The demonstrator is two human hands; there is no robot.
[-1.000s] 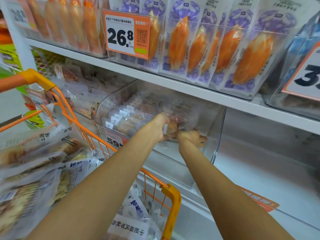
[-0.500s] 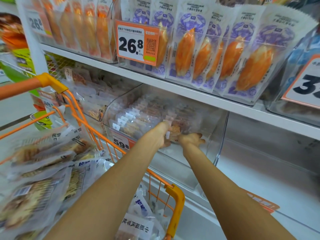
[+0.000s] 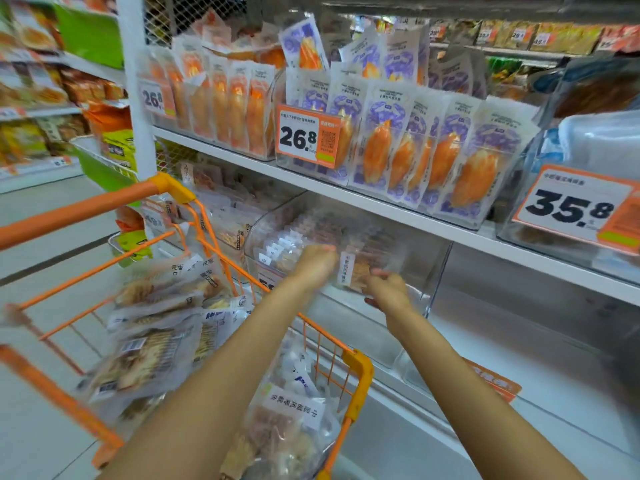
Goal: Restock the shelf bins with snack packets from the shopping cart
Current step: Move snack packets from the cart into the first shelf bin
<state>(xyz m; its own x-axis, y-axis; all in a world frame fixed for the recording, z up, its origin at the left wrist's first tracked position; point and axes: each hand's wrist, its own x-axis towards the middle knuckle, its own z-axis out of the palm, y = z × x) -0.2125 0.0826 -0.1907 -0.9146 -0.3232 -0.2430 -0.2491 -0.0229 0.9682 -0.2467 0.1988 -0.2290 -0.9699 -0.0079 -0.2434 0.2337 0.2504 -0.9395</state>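
A clear shelf bin (image 3: 439,271) on the lower shelf holds rows of clear snack packets with white labels. My left hand (image 3: 316,264) is inside the bin, closed on the left edge of an upright snack packet (image 3: 356,271) at the end of the row. My right hand (image 3: 388,289) is just right of and below that packet, fingers spread and touching its lower corner. The orange shopping cart (image 3: 356,367) stands under my arms at the left, loaded with more snack packets (image 3: 156,344). Motion blurs both hands.
The upper shelf (image 3: 381,206) overhangs the bin, carrying purple-and-orange packets (image 3: 408,147) and orange price tags marked 26.8 (image 3: 306,136) and 35.8 (image 3: 576,206). To the bin's right is bare white shelf (image 3: 519,337) with an orange tag (image 3: 495,382) lying flat. Another aisle rack stands far left.
My head has lifted, so more of the upper shelves shows. Both hands stay at the bin; the right hand has slid off the packet and its fingers have spread.
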